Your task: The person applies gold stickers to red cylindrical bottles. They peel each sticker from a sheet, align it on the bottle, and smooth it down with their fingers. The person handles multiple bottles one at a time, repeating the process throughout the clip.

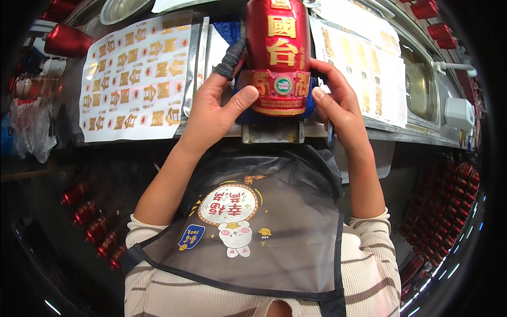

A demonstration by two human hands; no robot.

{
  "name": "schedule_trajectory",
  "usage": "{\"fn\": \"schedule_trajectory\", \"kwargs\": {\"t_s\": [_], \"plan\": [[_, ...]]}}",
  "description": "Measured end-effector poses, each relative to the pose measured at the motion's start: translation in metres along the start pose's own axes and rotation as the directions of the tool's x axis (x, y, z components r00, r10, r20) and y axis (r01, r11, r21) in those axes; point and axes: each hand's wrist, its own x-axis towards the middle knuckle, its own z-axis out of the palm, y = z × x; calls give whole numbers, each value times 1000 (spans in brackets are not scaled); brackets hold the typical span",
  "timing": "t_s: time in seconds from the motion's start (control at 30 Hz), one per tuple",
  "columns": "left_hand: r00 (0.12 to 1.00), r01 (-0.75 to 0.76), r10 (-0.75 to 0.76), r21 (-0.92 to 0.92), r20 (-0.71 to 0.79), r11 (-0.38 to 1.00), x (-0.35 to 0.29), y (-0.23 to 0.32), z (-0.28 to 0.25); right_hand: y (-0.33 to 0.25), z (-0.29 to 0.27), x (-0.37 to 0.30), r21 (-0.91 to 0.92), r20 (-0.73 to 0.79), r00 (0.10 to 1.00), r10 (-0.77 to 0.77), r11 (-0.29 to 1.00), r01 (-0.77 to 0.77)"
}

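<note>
A glossy red bottle (280, 53) with raised gold characters and a patterned band near its base lies at the top centre, base toward me. My left hand (222, 103) holds its left side, thumb against the band and a dark wrap around the index finger. From the other side my right hand (340, 100) grips it, the thumb by the lower edge and the fingers along its flank. A slim bluish-grey piece (330, 133) shows below my right palm; its kind I cannot make out. Blue cloth (248, 116) and a metal support (272, 133) are under the bottle.
To the left lies a white sheet of gold character stickers (136, 79); more sticker sheets (364, 74) lie to the right, beside a metal sink (422, 87). Another red bottle (67, 41) lies at the far left. Rows of red bottles (443, 211) stand low on the right.
</note>
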Motion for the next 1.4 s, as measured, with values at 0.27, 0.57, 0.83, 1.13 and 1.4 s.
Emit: {"fn": "schedule_trajectory", "kwargs": {"t_s": [0.27,0.57,0.83,1.13,1.4], "plan": [[998,-52,51,36,22,998,0,2,5,8,9,0,-152,-38,994,-98,984,91],[999,-34,34,10,-5,999,0,-6,-2,5,16,0,-59,-111,993,-38,998,32],[1000,-2,1,-112,-8,994,-1,-7,-7,4,12,-2,-4,-76,997,15,1000,-15],[999,-37,40,160,-20,986,0,-8,0,8,28,-3,-123,-177,981,-80,991,59],[998,-47,45,54,45,997,2,-2,0,-2,-30,7,651,-436,824,361,759,13]]}}
